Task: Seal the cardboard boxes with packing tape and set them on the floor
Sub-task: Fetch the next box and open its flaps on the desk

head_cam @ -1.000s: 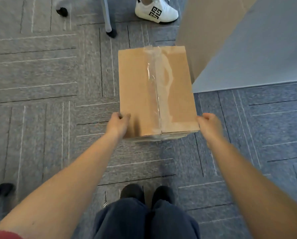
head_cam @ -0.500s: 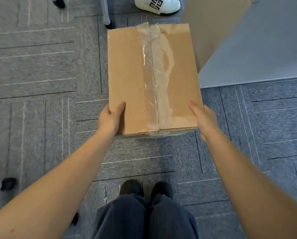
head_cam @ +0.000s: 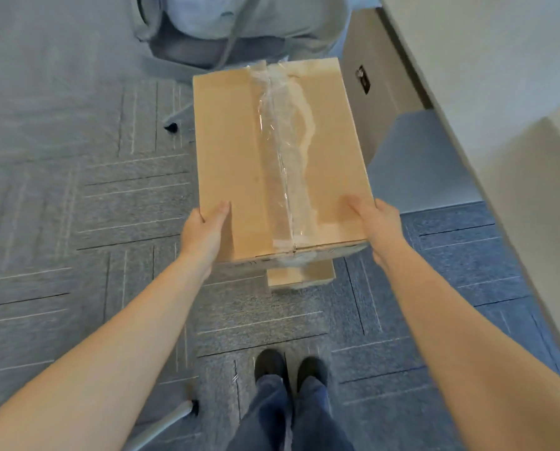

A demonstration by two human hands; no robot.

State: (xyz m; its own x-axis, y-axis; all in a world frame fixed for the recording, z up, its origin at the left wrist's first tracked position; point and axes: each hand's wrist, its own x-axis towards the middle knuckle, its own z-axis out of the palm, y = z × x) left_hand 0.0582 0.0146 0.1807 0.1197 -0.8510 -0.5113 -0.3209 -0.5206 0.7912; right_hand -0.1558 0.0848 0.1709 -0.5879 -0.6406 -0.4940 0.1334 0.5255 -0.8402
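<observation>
Cardboard box (head_cam: 233, 164), sealed along its centre seam with a wrinkled strip of clear packing tape (head_cam: 283, 151), is held in the air above the carpeted floor (head_cam: 77, 196), in the middle of the scene. The tape runs from the far edge of the top face to the near edge and is folded down over the near side. The box is gripped at its near corners by both hands. The left hand (head_cam: 203, 236) is wrapped round the near left corner, with the thumb laid flat on the top face and the fingers hidden under the box. The right hand (head_cam: 377, 222) is clasped round the near right corner in the same way, thumb on top and fingers out of sight beneath.

A second, smaller piece of cardboard (head_cam: 301, 275) is seen just below the near edge of the held box, lower down towards the floor; most of it is hidden and whether it rests on the carpet cannot be told.

Two dark shoes (head_cam: 288, 369) and blue trouser legs (head_cam: 291, 418) are seen at the near edge. A grey chair (head_cam: 226, 47) is placed beyond the box at the far side, and a light tabletop (head_cam: 499, 92) lies to the right. A grey cabinet (head_cam: 373, 79) stands beside the far right corner of the box.
</observation>
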